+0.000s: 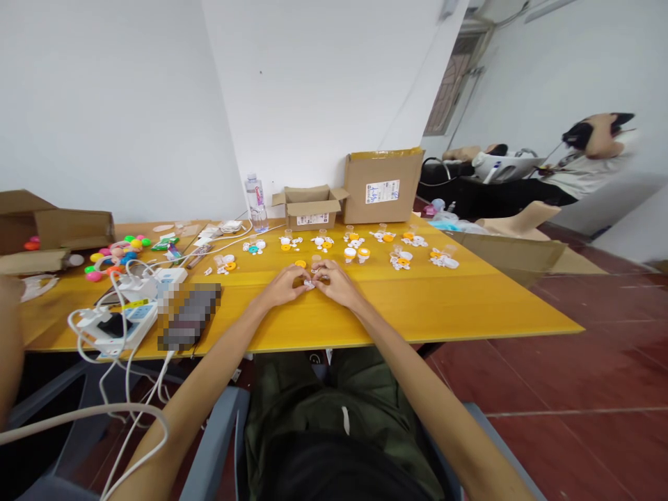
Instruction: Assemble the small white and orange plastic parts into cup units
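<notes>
My left hand and my right hand meet over the yellow table, fingers pinched around a small white plastic part. Its exact kind is too small to make out. Just beyond my fingers lie a yellow-orange ring-shaped piece and a clear little cup. Further back, small piles of white and orange plastic parts are spread in groups, many with a clear cup. Two orange-and-white assembled pieces stand upright side by side. One pile has a teal part.
To the left are a power strip with white cables, a pixelated phone-like object and colourful balls. A water bottle, a small open carton and a larger box stand behind. Another person's arm shows at far left.
</notes>
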Available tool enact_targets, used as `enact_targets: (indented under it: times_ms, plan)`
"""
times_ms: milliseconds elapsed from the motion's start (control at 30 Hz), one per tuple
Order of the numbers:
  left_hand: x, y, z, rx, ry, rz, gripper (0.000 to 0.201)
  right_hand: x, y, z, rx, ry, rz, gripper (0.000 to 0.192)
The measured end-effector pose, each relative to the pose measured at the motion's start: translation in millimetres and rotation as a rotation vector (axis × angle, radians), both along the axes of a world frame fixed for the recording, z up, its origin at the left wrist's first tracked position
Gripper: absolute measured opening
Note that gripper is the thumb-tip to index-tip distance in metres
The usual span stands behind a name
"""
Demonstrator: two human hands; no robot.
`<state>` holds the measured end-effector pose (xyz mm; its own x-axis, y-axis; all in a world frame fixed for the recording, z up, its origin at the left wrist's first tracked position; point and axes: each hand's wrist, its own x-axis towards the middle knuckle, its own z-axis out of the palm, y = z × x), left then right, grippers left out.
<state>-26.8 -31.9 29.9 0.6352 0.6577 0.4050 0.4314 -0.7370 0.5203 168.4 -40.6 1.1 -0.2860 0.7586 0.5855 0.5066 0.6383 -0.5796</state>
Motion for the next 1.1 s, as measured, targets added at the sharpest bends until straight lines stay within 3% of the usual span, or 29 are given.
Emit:
enact_targets:
  times_ms: [1100]
  plan:
    - [-0.2, 1.1, -0.8, -0.009, 0.011, -0.006, 0.016, 2.0, -2.0, 2.5, -0.003, -0.009, 0.006, 0.014]
